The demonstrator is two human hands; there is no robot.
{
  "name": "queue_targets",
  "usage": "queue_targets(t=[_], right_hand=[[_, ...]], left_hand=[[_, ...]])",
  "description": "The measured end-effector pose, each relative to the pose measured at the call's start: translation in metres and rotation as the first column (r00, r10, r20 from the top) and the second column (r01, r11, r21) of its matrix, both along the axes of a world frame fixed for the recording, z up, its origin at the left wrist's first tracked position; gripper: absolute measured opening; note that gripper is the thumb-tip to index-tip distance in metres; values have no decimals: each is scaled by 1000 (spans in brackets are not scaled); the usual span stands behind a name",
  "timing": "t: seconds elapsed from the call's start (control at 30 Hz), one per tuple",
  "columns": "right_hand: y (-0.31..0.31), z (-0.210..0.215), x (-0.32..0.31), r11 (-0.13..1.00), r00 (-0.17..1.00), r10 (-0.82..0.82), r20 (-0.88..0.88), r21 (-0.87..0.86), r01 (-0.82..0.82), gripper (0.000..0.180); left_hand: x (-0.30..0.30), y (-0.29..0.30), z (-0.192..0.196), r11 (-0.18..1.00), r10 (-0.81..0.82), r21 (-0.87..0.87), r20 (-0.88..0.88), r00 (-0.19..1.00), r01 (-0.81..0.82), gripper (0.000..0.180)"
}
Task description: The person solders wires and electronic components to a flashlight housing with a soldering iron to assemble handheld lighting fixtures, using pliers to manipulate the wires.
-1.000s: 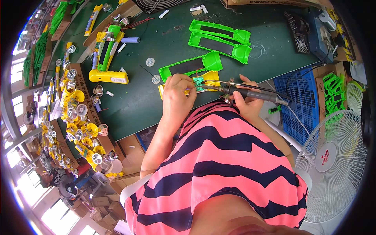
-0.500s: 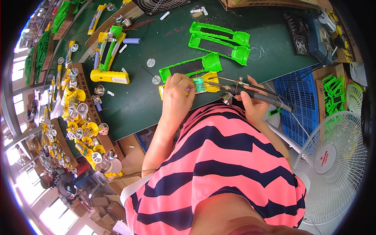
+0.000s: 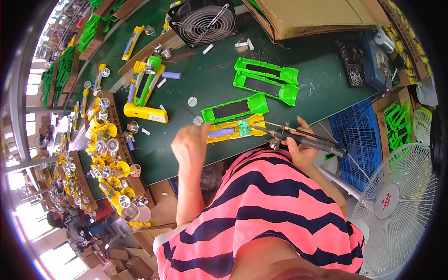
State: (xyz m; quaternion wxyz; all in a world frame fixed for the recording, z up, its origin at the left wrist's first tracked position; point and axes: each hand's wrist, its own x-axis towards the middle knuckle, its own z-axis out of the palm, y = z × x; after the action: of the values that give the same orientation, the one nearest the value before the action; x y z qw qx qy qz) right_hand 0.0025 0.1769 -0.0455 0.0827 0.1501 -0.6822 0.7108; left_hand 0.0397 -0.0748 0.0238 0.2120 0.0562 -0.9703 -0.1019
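Observation:
My right hand [image 3: 301, 144] grips a soldering iron [image 3: 310, 143] with a thin metal rod along it. Its tip end is over the right end of a yellow lamp housing [image 3: 229, 137], beside a small green circuit board [image 3: 243, 128]. A purple cylindrical cell [image 3: 221, 133] lies in the housing left of the board. My left hand [image 3: 189, 145] is curled closed just off the housing's left end; what it holds, if anything, is hidden. A silver reflector [image 3: 273, 143] sits under the iron. Just beyond the housing is a green half-shell [image 3: 234, 108].
Two green shells [image 3: 266, 87] lie farther back, near a black fan [image 3: 204, 23] and cardboard box [image 3: 322, 18]. Yellow housings [image 3: 145, 113] and a loose purple cell [image 3: 172, 75] are at left. Yellow lamps with reflectors [image 3: 112, 145] line the left edge. A white fan [image 3: 394, 205] stands right.
My left hand has drawn back left from the housing, uncovering the purple cell. The right hand still holds the iron near the board. The whole view has shifted, showing more of the table's back.

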Motion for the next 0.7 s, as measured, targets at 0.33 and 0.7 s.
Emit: queue_targets(t=[0.33,0.7], right_hand=[[0,8,-5,995,994,70,-86,71,-64,21],[-3,7,6,998,990,57,128,-49,-51,21]], left_hand=[[7,27,-24,895,-325,272,-143,935,353,20],[6,30,-22,900,-436,1,-11,900,436,30]])
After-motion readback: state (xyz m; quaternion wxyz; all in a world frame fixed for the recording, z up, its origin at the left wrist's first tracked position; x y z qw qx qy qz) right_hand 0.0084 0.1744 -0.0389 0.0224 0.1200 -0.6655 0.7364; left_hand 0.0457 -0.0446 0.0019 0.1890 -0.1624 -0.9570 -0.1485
